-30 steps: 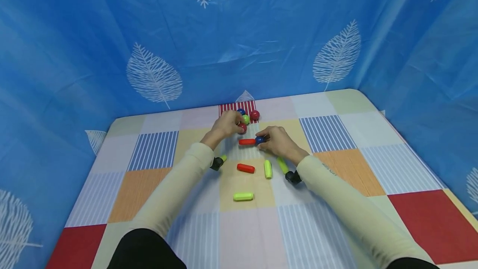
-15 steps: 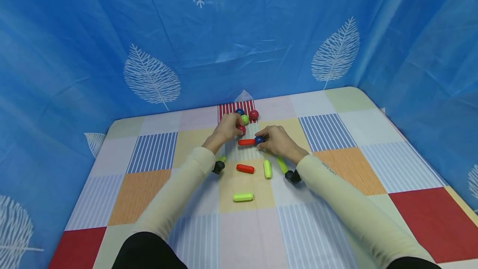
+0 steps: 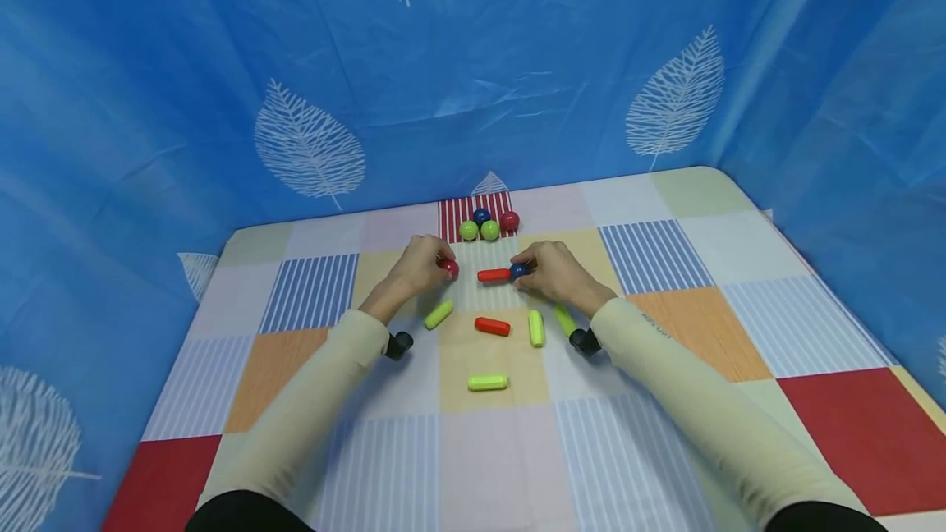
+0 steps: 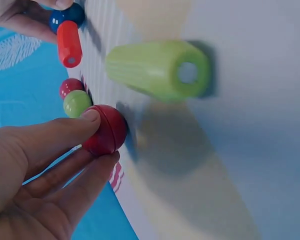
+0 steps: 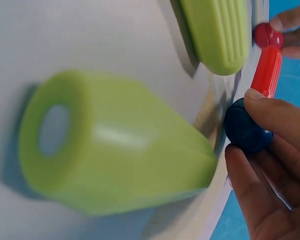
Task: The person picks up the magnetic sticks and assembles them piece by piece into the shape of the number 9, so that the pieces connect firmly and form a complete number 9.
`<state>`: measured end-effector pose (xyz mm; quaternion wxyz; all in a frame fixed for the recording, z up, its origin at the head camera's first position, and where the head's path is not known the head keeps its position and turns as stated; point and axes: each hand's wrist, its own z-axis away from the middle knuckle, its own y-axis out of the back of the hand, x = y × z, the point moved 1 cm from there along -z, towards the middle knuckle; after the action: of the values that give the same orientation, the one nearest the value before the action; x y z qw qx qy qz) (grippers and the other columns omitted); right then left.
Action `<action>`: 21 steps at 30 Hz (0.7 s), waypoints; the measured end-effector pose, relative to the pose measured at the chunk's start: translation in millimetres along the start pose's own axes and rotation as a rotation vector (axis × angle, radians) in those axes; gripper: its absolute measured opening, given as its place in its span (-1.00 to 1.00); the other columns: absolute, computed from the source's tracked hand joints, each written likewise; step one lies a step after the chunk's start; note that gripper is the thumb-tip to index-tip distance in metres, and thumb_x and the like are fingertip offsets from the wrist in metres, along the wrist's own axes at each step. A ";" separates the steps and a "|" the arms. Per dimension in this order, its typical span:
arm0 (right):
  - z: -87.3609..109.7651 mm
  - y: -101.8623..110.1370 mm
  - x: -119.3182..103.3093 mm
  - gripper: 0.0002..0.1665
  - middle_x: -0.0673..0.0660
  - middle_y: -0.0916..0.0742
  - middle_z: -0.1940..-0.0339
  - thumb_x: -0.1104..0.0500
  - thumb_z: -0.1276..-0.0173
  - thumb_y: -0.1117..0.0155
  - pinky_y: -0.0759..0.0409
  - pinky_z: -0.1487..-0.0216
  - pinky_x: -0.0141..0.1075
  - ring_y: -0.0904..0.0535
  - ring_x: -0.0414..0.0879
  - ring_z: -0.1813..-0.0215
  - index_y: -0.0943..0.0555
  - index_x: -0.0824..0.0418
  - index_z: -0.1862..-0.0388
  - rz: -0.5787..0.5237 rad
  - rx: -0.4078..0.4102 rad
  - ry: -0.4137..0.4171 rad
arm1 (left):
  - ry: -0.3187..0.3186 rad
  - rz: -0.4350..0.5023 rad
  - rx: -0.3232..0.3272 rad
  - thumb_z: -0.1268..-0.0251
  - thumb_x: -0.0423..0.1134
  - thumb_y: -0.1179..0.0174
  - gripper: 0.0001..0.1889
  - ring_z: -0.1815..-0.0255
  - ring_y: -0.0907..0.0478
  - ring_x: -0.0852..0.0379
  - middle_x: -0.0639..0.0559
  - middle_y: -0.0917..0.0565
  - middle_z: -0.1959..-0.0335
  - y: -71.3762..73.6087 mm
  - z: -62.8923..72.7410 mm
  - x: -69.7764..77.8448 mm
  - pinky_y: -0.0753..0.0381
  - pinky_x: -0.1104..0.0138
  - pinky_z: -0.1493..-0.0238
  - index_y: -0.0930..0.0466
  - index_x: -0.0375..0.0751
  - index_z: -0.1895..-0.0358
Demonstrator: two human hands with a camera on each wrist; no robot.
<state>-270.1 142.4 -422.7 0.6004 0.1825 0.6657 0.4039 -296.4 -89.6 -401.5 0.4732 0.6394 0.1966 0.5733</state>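
Observation:
My left hand [image 3: 415, 268] pinches a red ball [image 4: 107, 129] between thumb and fingers, left of the striped light patch. Opposite it, my right hand [image 3: 557, 273] pinches a blue ball [image 5: 246, 125]. A red ridged stick [image 3: 493, 275] extends from that blue ball toward the left hand, its end touching the ball. Its free end shows a small metallic disc in the left wrist view. A gap separates the red ball from this stick. Below the left hand lies a green stick [image 3: 438, 315]; another green stick [image 3: 565, 318] lies beside the right wrist.
Behind the hands sit two green balls, one a green ball [image 3: 469, 230], a dark blue ball [image 3: 481, 216] and a red ball [image 3: 509, 221]. Nearer lie a red stick [image 3: 492, 326], an upright-lying green stick [image 3: 535, 328] and a crosswise green stick [image 3: 488, 382]. A blue curtain [image 3: 480, 64] borders the table.
My left hand has drawn the red ball leftward and slightly nearer, away from the other balls. This uncovers a second green ball and the left green stick. The right hand stays nearly still.

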 end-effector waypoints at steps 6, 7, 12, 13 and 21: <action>-3.7 1.4 -4.8 -0.52 0.21 -0.70 -0.05 0.23 -0.21 -0.49 -0.61 -0.03 -0.16 -0.66 -0.01 0.02 -0.67 0.27 -0.12 0.014 -0.017 -0.036 | -0.012 0.001 -0.001 -0.17 -0.56 -0.30 -0.75 0.16 -0.57 0.01 -0.18 -0.70 0.15 0.3 9.2 0.5 -0.62 0.28 0.09 -0.69 -0.43 0.05; -3.7 1.8 -4.2 -0.52 0.22 -0.70 -0.05 0.23 -0.21 -0.49 -0.61 -0.03 -0.15 -0.66 -0.01 0.02 -0.67 0.26 -0.12 0.015 -0.017 -0.041 | -0.032 0.000 -0.006 -0.17 -0.55 -0.31 -0.75 0.17 -0.57 0.02 -0.18 -0.71 0.16 -2.0 8.5 3.2 -0.62 0.29 0.09 -0.69 -0.43 0.05; -5.6 2.4 -3.7 -0.53 0.24 -0.71 -0.04 0.23 -0.19 -0.49 -0.62 -0.01 -0.14 -0.68 0.01 0.02 -0.67 0.29 -0.10 0.012 -0.012 -0.030 | -0.120 -0.021 -0.023 -0.16 -0.54 -0.33 -0.75 0.19 -0.58 0.03 -0.18 -0.71 0.16 -10.8 4.1 16.5 -0.63 0.30 0.09 -0.70 -0.43 0.06; -5.8 2.4 -3.9 -0.53 0.24 -0.71 -0.03 0.23 -0.19 -0.50 -0.62 -0.01 -0.13 -0.68 0.01 0.02 -0.67 0.30 -0.10 0.012 -0.010 -0.027 | -0.125 -0.026 -0.019 -0.15 -0.54 -0.33 -0.75 0.20 -0.58 0.04 -0.17 -0.72 0.17 -11.8 3.4 17.6 -0.63 0.30 0.11 -0.70 -0.43 0.07; -5.9 2.8 -3.6 -0.54 0.23 -0.72 -0.02 0.23 -0.18 -0.50 -0.61 -0.05 -0.13 -0.67 0.01 0.01 -0.68 0.28 -0.09 0.015 -0.016 -0.045 | -0.114 0.011 -0.003 -0.12 -0.54 -0.36 -0.73 0.24 -0.59 0.06 -0.15 -0.73 0.21 -14.8 2.7 16.1 -0.62 0.31 0.12 -0.71 -0.41 0.07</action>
<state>-275.6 139.6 -418.5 0.6135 0.1917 0.6475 0.4094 -285.4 -70.9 -404.7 0.4814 0.6714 0.1652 0.5387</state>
